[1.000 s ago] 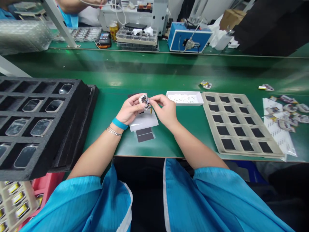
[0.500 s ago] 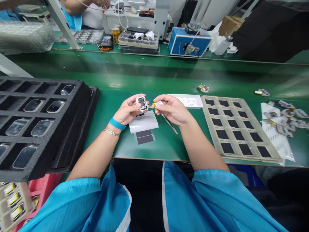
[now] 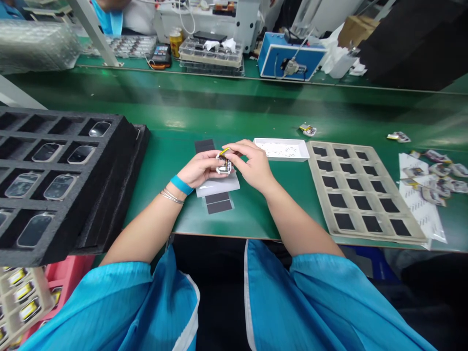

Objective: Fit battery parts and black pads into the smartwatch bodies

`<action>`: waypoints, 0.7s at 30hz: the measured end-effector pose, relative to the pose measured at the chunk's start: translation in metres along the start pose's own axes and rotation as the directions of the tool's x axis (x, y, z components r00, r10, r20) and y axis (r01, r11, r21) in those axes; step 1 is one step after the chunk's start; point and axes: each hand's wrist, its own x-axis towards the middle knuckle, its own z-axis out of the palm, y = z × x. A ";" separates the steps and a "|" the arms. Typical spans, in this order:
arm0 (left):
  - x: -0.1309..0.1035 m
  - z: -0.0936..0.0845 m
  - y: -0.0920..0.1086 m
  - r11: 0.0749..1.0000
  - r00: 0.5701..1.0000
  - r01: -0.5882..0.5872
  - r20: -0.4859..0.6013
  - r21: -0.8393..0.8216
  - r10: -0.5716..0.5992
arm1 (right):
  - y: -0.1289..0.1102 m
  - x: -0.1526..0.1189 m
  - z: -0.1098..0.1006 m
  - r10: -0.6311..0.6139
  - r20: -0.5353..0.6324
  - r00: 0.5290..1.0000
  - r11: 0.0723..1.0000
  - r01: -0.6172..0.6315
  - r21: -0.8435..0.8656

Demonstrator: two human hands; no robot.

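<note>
Between the fingers of my left hand (image 3: 202,168) is a small white device housing (image 3: 224,166) with its inner parts showing. My right hand (image 3: 253,165) pinches a yellow-edged battery (image 3: 224,151) at the top of that housing. Both hands meet above a white sheet (image 3: 218,185) lying on the green table. Black rectangular pads (image 3: 218,202) on clear film show below the sheet, and another dark pad (image 3: 204,146) lies behind my left hand. No tweezers can be made out in my right hand.
Black foam trays (image 3: 66,219) with glass-faced pieces stand at left. A white shallow box (image 3: 282,149) and a beige compartment tray (image 3: 361,191) of black pads are at right. Beyond it lie several small assemblies (image 3: 440,170). A blue box (image 3: 288,57) stands on the back shelf.
My right hand has moved left, bringing the battery onto the housing, which has turned in my left hand. The tweezers seen under my right hand are no longer visible. The view has shifted slightly.
</note>
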 end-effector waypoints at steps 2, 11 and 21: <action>0.001 0.004 -0.001 0.999 0.997 -0.007 -0.073 0.031 0.010 | 0.001 -0.001 0.004 -0.007 -0.010 1.000 0.998 0.007 -0.063; 0.004 -0.016 0.014 0.994 0.916 -0.109 -0.390 -0.024 0.091 | 0.031 0.009 0.030 0.270 -0.021 0.963 0.962 -0.269 0.045; 0.004 -0.019 0.011 0.998 0.917 0.038 -0.394 -0.058 -0.058 | 0.026 0.003 0.040 0.382 0.211 0.900 0.877 -0.282 -0.388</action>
